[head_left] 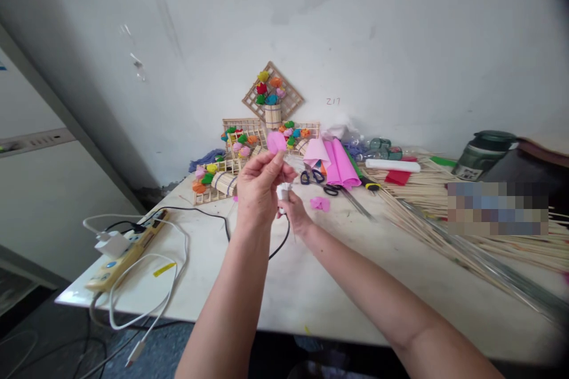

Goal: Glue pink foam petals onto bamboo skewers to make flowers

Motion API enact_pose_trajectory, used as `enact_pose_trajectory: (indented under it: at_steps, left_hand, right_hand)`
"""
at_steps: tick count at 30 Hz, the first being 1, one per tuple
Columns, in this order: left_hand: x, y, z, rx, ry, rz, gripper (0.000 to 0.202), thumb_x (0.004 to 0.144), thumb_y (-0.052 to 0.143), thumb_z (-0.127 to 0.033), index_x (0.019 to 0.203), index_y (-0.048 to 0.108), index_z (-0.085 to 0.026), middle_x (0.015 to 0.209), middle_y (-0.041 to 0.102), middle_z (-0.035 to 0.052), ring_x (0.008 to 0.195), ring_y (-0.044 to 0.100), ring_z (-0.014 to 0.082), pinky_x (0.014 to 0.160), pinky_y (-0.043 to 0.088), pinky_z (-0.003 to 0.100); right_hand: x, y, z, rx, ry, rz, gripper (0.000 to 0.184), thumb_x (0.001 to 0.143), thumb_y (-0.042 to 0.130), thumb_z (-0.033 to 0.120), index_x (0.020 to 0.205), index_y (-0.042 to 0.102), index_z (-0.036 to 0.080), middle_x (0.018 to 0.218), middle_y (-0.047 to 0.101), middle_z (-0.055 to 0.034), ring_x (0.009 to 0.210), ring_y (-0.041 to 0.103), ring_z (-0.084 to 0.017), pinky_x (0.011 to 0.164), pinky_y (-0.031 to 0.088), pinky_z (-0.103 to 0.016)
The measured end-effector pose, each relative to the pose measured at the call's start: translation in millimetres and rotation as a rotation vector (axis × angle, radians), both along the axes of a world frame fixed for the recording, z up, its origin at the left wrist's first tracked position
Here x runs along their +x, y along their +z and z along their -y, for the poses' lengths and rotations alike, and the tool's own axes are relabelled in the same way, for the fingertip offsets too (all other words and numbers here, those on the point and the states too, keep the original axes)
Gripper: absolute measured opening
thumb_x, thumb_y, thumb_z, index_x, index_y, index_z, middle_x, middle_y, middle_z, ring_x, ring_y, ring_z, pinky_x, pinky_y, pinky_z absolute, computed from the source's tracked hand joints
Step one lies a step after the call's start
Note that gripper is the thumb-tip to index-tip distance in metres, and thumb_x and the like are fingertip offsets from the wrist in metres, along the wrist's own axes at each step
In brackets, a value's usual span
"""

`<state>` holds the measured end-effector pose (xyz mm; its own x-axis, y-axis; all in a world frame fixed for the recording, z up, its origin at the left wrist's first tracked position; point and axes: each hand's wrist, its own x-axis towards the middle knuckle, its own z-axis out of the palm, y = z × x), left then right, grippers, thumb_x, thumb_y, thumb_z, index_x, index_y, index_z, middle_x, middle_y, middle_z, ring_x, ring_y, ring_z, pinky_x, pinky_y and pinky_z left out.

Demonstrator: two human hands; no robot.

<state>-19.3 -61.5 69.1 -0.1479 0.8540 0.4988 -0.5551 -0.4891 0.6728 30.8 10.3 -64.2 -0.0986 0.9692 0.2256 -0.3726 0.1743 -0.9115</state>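
My left hand [261,186] is raised over the middle of the table, its thumb and fingers pinched on a pink crepe paper petal [276,141]. Just beyond and to the right of it, my right hand [296,212] is wrapped round a white glue gun [283,190] with a black cord; its nozzle points up close to the left fingers, which partly hide it. Whether the two touch cannot be made out. Loose pink petals [320,204] lie on the table to the right of my hands.
Small bamboo lattices with paper flowers [272,95] stand at the back. Scissors [317,176], pink paper rolls [341,166] and a white glue stick bundle [392,165] lie behind my hands. Bamboo sticks [427,207] spread to the right; a power strip [127,254] with cables is left.
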Motion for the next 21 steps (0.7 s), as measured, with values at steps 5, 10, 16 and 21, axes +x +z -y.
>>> enact_pose_trajectory:
  at_steps: [5,10,16,21]
  left_hand:
    - [-2.6,-27.1,-32.2,-0.05,-0.04,0.029,0.016,0.062,0.071,-0.022,0.074,0.062,-0.015,0.054,0.059,-0.0024,0.05,0.056,0.0072,0.05,0.045,0.018]
    - [-5.4,-82.1,-63.8,-0.267,-0.026,0.054,0.022,0.061,0.072,-0.025,0.076,0.061,-0.013,0.057,0.059,-0.0016,0.052,0.057,0.0071,0.053,0.043,0.018]
    - [-28.1,-129.2,-80.0,-0.507,-0.03,-0.034,0.024,0.059,0.073,-0.026,0.07,0.058,-0.011,0.059,0.059,0.0014,0.054,0.058,0.0092,0.053,0.044,0.019]
    - [-43.5,-145.8,-73.5,-0.664,0.007,-0.006,0.017,0.062,0.07,-0.018,0.073,0.059,-0.011,0.06,0.061,0.0031,0.055,0.059,0.0103,0.053,0.045,0.02]
  right_hand:
    - [48.9,4.5,-7.0,-0.02,-0.101,-0.097,0.019,0.06,0.06,0.023,0.067,0.043,0.019,0.044,0.045,0.0076,0.038,0.037,-0.007,0.031,0.022,-0.017]
    - [68.9,8.8,-0.9,-0.057,-0.176,-0.124,0.024,0.06,0.064,0.026,0.076,0.047,0.019,0.043,0.041,0.0084,0.038,0.037,-0.007,0.031,0.021,-0.017]
    - [71.2,-1.4,2.3,-0.087,-0.199,-0.126,0.023,0.06,0.063,0.026,0.077,0.049,0.019,0.043,0.039,0.0088,0.037,0.036,-0.007,0.031,0.02,-0.018]
    - [76.6,-4.1,2.2,-0.105,-0.166,-0.126,0.023,0.058,0.063,0.023,0.076,0.05,0.018,0.041,0.039,0.0088,0.036,0.034,-0.007,0.031,0.019,-0.018]
